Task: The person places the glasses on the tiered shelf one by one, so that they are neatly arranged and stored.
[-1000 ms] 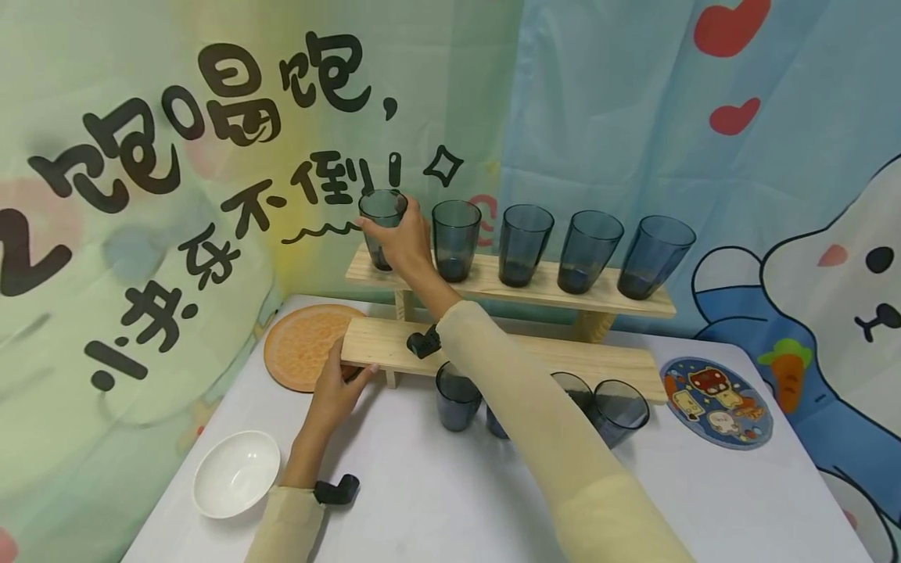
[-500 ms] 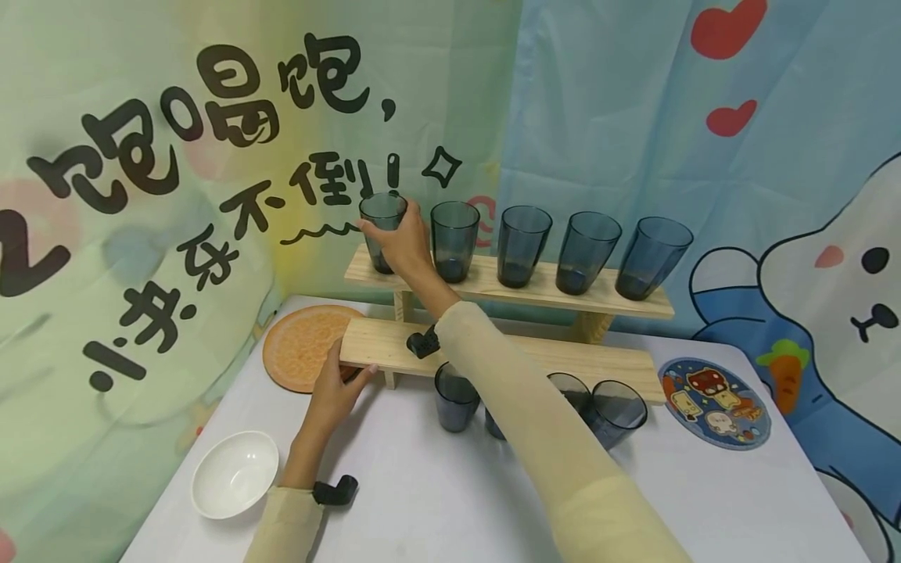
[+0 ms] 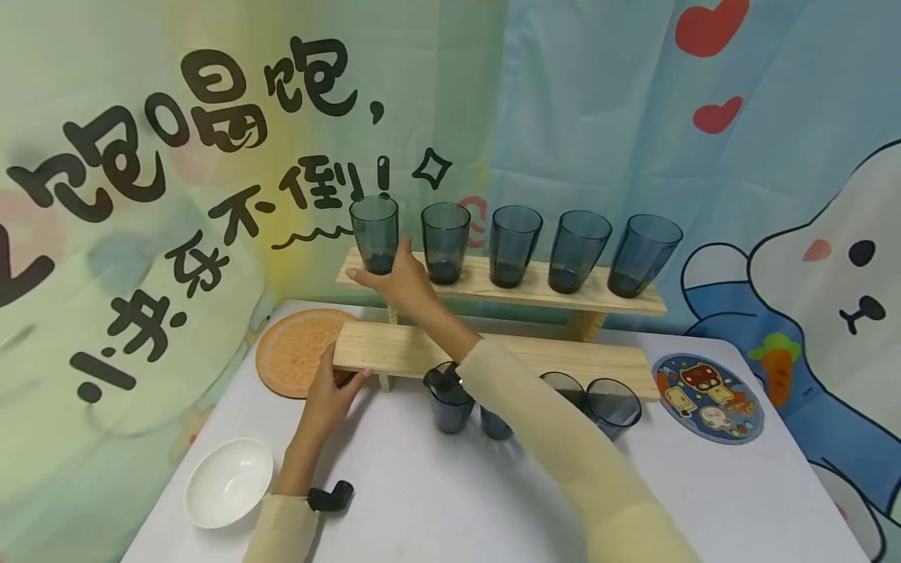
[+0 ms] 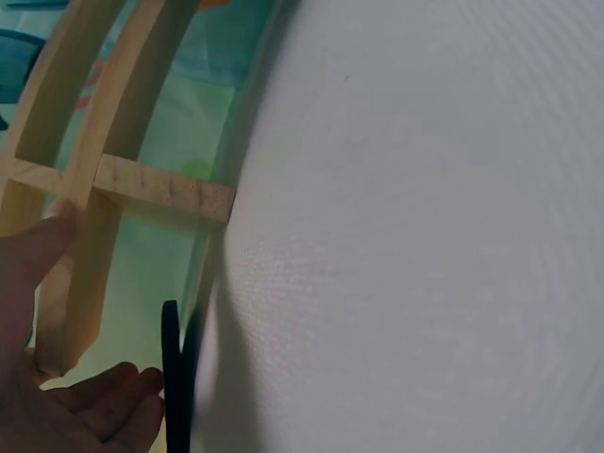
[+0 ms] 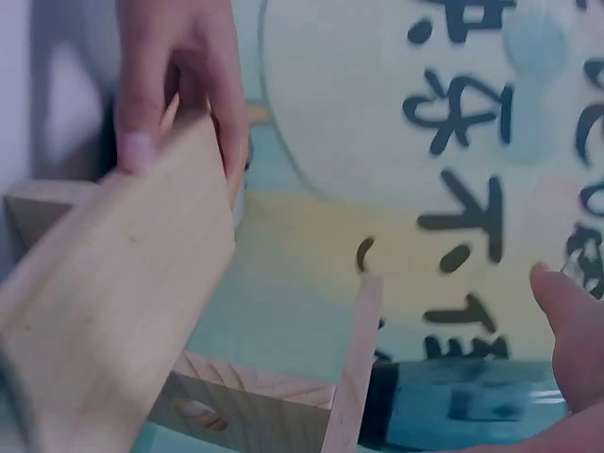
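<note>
My left hand holds the left end of the lower board of a two-tier wooden shelf, with the thumb at its front edge. In the left wrist view that thumb lies against the wood. Up at the top board, my right hand is beside the leftmost blue-tinted glass, thumb and fingers spread around its lower part without gripping. That glass stands upright in a row with several similar glasses, such as the one beside it. The right wrist view shows the glass apart from the right thumb.
More glasses stand on the white table before the lower board, partly hidden by the right sleeve. A white bowl is at the left front. An orange round mat and a blue patterned mat flank the shelf.
My right hand has let go of the leftmost glass and moved down and slightly right of it. The glass stays on the top board. The left hand keeps its hold on the shelf.
</note>
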Available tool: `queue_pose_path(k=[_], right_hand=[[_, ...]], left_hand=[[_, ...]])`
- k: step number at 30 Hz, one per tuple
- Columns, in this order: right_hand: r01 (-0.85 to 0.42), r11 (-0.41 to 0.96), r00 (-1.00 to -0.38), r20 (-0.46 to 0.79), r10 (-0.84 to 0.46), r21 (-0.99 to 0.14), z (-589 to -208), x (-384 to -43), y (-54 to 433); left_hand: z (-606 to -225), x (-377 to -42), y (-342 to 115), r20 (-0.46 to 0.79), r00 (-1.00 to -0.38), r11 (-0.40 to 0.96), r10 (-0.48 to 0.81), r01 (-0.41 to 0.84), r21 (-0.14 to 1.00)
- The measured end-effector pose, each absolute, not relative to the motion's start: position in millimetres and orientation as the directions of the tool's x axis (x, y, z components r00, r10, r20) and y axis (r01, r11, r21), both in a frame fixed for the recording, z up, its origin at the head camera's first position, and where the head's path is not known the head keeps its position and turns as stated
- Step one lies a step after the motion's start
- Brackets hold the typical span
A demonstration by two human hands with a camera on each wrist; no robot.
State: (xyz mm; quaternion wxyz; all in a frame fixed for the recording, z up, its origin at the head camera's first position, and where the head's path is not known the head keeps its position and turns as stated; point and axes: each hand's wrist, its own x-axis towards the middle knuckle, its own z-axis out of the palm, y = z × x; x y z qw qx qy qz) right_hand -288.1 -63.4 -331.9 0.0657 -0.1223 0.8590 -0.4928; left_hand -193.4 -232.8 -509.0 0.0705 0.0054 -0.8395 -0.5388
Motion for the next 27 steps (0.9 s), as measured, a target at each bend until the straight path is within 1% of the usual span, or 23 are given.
queue_pose_path(k=[4,7,9,11,15,19,23,27], right_hand=[[-0.186,0.468,-0.924,-0.008,-0.382,-0.864,-336.8,-263.0,-41.3],[-0.229,0.385,-0.877,0.018,-0.480,-0.894,-343.7,-246.1,-13.9],[-0.253,0.334,-0.853,0.046,-0.520,-0.908,-348.4,-234.6,9.2],[-0.264,0.322,-0.847,0.059,-0.528,-0.909,-350.9,-222.4,35.3],[-0.329,0.392,-0.872,0.116,-0.476,-0.859,-359.9,-201.2,93.2],[-0.377,0.485,-0.906,0.205,-0.370,-0.789,-374.9,-184.9,151.3],[-0.334,0.593,-0.942,0.239,-0.235,-0.733,-390.0,-169.1,200.7],[-0.255,0.643,-0.966,0.213,-0.143,-0.722,-406.5,-155.4,235.4]], left_hand=[[-508.9,-192.4,-232.1,0.121,-0.989,0.418,-0.084,0.076,0.905],[-509.3,-192.6,-231.8,0.129,-0.988,0.415,-0.088,0.082,0.906],[-509.7,-192.6,-232.0,0.133,-0.987,0.417,-0.092,0.083,0.905],[-510.0,-192.7,-232.1,0.131,-0.987,0.411,-0.096,0.080,0.908],[-511.2,-192.3,-230.7,0.124,-0.987,0.406,-0.102,0.072,0.911],[-511.4,-192.0,-229.2,0.109,-0.989,0.410,-0.104,0.057,0.910],[-510.0,-191.7,-229.8,0.096,-0.989,0.425,-0.113,0.039,0.905],[-509.2,-191.9,-230.8,0.099,-0.988,0.428,-0.119,0.039,0.903]])
